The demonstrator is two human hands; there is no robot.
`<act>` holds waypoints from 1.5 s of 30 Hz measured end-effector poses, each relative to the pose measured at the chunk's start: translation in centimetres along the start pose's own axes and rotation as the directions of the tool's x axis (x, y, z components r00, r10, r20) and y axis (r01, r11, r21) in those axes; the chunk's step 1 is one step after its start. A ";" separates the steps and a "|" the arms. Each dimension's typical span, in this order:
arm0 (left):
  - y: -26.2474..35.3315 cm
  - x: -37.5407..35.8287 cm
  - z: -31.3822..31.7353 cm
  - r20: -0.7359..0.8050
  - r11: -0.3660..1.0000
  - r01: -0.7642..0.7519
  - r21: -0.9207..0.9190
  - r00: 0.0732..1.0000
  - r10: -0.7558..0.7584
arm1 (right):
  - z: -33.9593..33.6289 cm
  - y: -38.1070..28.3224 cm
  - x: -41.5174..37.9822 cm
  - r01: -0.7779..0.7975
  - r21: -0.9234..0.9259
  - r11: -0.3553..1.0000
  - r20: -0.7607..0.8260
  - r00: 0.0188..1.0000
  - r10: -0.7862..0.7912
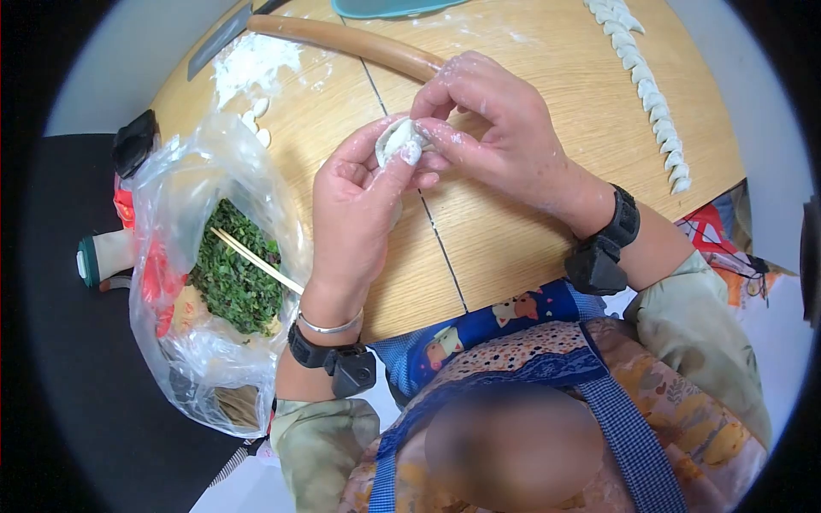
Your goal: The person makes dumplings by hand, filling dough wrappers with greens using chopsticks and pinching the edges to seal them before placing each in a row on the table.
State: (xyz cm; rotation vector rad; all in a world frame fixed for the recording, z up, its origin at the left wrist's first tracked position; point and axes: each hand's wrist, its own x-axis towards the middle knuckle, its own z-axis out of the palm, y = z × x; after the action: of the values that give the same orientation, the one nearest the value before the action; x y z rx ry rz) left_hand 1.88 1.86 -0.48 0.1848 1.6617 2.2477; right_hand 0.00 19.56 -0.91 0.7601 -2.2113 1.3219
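Note:
Above the wooden table, both hands meet on one small white dumpling (pixel 395 141), its wrapper folded over. My left hand (pixel 359 184) holds it from the left and below, the floury thumb lying across its front. My right hand (pixel 487 124) pinches its right edge between thumb and index finger. Flour dusts the fingers of both hands. Any filling inside the dumpling is hidden. To the left, a clear plastic bag (pixel 162 201) holds chopped green filling (pixel 235 278), with a pair of chopsticks (pixel 256 259) resting in it.
A rolling pin (pixel 351 40) lies behind my hands on the table (pixel 530 77). Flour (pixel 248 64), small dough pieces (pixel 262 135) and a flat blade (pixel 218 41) are at the back left. A row of dumplings (pixel 654 103) runs along the right. A teal container (pixel 393 7) stands at the back.

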 end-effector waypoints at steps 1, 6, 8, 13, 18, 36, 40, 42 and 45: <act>0.0 0.0 0.0 0.002 1.000 0.001 0.001 1.000 -0.001 | 0.0 0.0 0.0 -0.001 -0.001 1.000 -0.002 1.000 0.001; 0.1 0.1 -0.4 -0.012 0.999 -0.036 -0.018 0.999 0.036 | 0.1 -0.3 0.0 -0.008 0.043 0.999 -0.015 1.000 0.009; 0.6 0.0 -0.5 -0.026 0.998 -0.034 -0.061 0.999 0.032 | -0.1 -0.7 0.0 -0.011 0.038 0.999 -0.025 1.000 0.012; 0.9 -0.1 -0.7 -0.035 0.983 -0.037 -0.180 0.999 0.032 | -0.3 -0.5 0.0 -0.017 0.022 1.000 -0.003 1.000 0.017; 0.8 -0.1 -0.8 -0.019 0.974 -0.057 -0.220 0.998 0.054 | -0.3 -0.2 -0.2 -0.062 0.067 0.996 0.117 0.992 0.054; 0.6 -0.1 -0.9 -0.015 0.978 -0.049 -0.201 0.999 0.047 | 0.2 0.4 -0.3 0.123 0.013 0.992 0.103 0.987 -0.124; 0.7 -0.2 -0.8 -0.031 0.980 -0.046 -0.192 0.999 0.040 | 0.2 0.3 -0.2 0.139 0.002 0.990 0.092 0.986 -0.138; 0.6 -0.1 -1.0 0.002 0.978 -0.054 -0.202 0.998 0.055 | 0.0 0.2 -0.2 0.092 0.066 0.994 0.119 0.988 -0.100; 1.0 -0.4 -0.2 -0.088 0.985 -0.033 -0.169 0.996 0.018 | -0.5 -0.3 -0.2 0.003 0.042 0.999 0.213 0.977 -0.012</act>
State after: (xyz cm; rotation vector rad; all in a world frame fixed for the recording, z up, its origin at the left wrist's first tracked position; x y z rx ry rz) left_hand 2.04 1.30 0.48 0.0691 1.5055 2.4345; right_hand 0.42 19.93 -0.58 0.9650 -2.3485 1.3419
